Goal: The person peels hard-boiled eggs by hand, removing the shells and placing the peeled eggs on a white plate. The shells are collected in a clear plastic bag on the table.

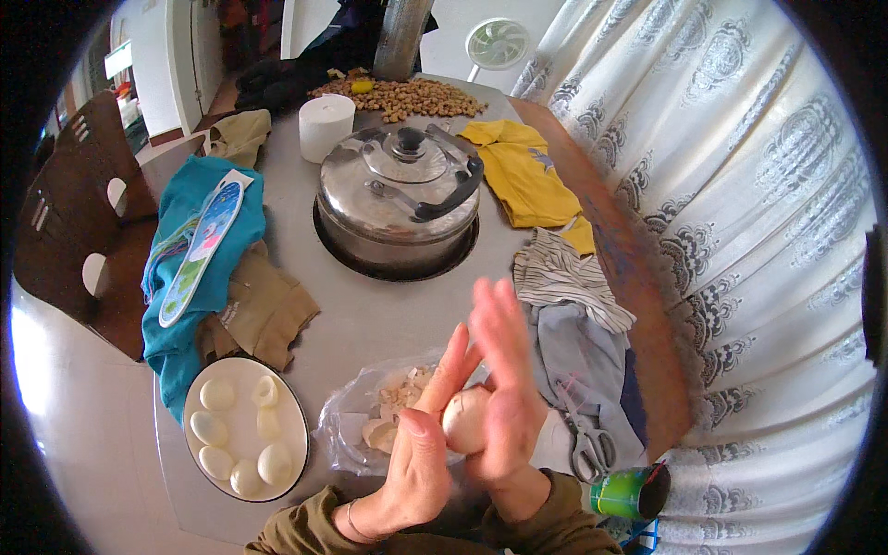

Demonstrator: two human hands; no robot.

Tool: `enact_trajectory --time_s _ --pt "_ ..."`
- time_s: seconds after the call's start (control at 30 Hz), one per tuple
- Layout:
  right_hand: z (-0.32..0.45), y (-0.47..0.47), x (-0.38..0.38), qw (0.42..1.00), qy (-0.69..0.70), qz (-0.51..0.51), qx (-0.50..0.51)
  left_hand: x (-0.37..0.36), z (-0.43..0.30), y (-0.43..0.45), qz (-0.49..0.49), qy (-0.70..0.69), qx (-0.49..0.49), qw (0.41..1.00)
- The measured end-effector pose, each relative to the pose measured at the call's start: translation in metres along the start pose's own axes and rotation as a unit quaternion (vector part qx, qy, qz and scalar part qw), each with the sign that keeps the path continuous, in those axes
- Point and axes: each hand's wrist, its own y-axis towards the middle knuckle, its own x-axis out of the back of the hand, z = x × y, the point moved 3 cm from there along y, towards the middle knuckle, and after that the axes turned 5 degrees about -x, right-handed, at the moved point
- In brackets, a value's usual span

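Observation:
A boiled egg with a cracked shell (466,420) is pressed between my two palms. My left hand (423,444) bears on its left side, thumb up and fingers stretched forward. On the other side lies my right hand (508,409), slightly blurred, its fingers extended. Below and behind them a clear plastic bag (340,409) on the table holds pieces of eggshell (399,399). To the left, a white oval plate with a dark rim (239,406) bears several peeled eggs (275,464) and some hollow pieces of egg white (266,392).
Beyond my hands stands a lidded steel pot (399,201), beside a white paper roll (326,127) and a heap of nuts (416,98). Folded clothes (201,277) flank the table (347,305). Scissors (592,451) and a green cup (617,494) are at right.

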Motion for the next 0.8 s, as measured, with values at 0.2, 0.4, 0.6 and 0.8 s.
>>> enact_trajectory --time_s 0.2,0.4,0.6,0.8 --pt "0.015 -0.018 -0.016 0.996 -0.077 0.014 0.052 0.006 -0.001 0.003 0.019 -0.023 -0.082 0.996" --pt "-0.009 -0.008 0.007 0.993 -0.084 -0.041 0.069 -0.001 -0.002 -0.004 -0.019 0.07 -0.084 0.994" --pt "0.019 -0.02 -0.007 0.997 -0.067 -0.006 -0.036 0.008 -0.005 -0.011 -0.128 0.05 0.025 0.99" --pt "0.005 -0.008 -0.004 0.988 0.0 -0.151 -0.002 -0.001 -0.013 -0.006 -0.054 0.146 -0.024 0.988"
